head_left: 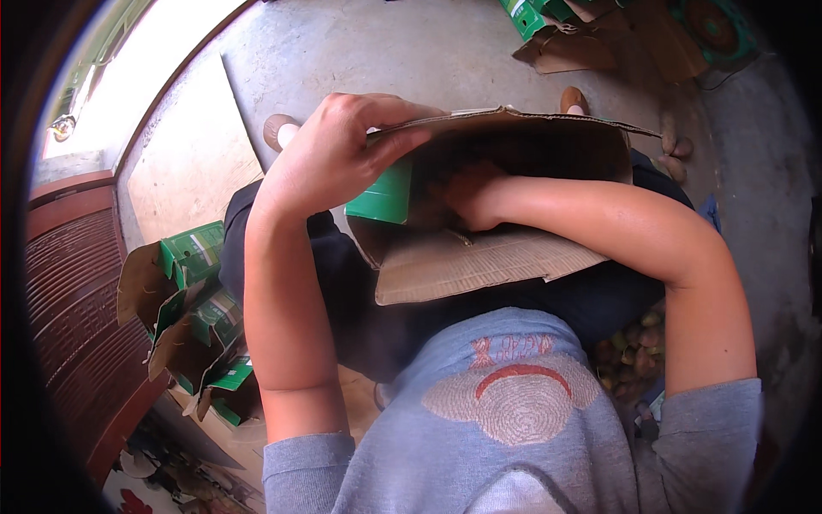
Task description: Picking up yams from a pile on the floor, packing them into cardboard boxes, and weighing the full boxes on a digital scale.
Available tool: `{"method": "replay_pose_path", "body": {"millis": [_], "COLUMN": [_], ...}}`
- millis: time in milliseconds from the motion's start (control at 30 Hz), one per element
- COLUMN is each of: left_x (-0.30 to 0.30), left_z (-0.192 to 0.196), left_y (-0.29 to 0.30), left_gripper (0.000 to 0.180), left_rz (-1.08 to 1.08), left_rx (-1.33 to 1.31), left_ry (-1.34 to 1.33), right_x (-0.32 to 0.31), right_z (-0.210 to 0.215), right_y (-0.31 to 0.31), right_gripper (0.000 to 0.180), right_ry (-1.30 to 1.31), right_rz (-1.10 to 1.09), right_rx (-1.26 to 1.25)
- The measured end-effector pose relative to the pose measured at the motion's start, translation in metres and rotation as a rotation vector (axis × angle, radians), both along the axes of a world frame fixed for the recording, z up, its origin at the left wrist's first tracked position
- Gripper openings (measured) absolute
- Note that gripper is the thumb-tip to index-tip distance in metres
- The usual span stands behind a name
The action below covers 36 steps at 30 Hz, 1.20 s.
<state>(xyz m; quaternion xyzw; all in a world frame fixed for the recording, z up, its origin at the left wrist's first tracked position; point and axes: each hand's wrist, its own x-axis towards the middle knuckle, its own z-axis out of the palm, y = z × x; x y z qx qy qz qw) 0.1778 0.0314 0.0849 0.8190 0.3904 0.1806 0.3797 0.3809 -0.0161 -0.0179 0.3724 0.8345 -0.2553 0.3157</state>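
An opened cardboard box (488, 267), plain brown inside with a green outer panel, lies across my lap. My left hand (355, 128) pinches its far upper edge near the left corner, thumb inside and fingers over the outside. My right hand (481, 197) reaches into the box from the right. Its fingers disappear in the shadow inside, so what they touch is hidden. A green flap (383, 195) stands at the box's left side, under my left hand. The near brown flap folds out toward my body.
Several green and brown cartons (193, 257) lie at my left beside a brown wooden slatted piece (81, 265). More torn cardboard (569, 47) lies at the far right. Roundish brown items (638, 343) are heaped near my right side, and a few lie on the floor (295, 51).
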Motion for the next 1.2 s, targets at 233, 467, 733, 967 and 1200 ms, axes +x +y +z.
{"method": "replay_pose_path", "body": {"millis": [233,467,733,967,1200], "left_x": [0.006,0.019,-0.024,0.002,-0.088], "left_z": [0.004,0.013,-0.004,0.028,-0.054], "left_y": [-0.003,-0.012,0.006,-0.021,-0.023], "left_gripper": [0.024,0.031,0.077,0.049,0.04], "left_rz": [0.036,0.077,0.241,0.547,0.617], "left_rx": [-0.11,-0.274,-0.14,-0.089,-0.013], "left_ry": [-0.005,-0.191,-0.418,-0.262,0.157], "right_x": [0.055,0.249,0.528,0.482,0.51], "right_z": [0.114,0.23,0.031,-0.15,-0.282], "right_y": [0.021,-0.057,-0.323,-0.473,-0.57], "right_gripper": [0.045,0.042,0.032,0.041,0.047], "right_ry": [0.31,0.958,0.55,0.101,-0.053], "right_rz": [-0.106,-0.881,-1.787,-2.098,-2.148], "right_rx": [-0.153,0.631,0.961,0.537,0.269]}}
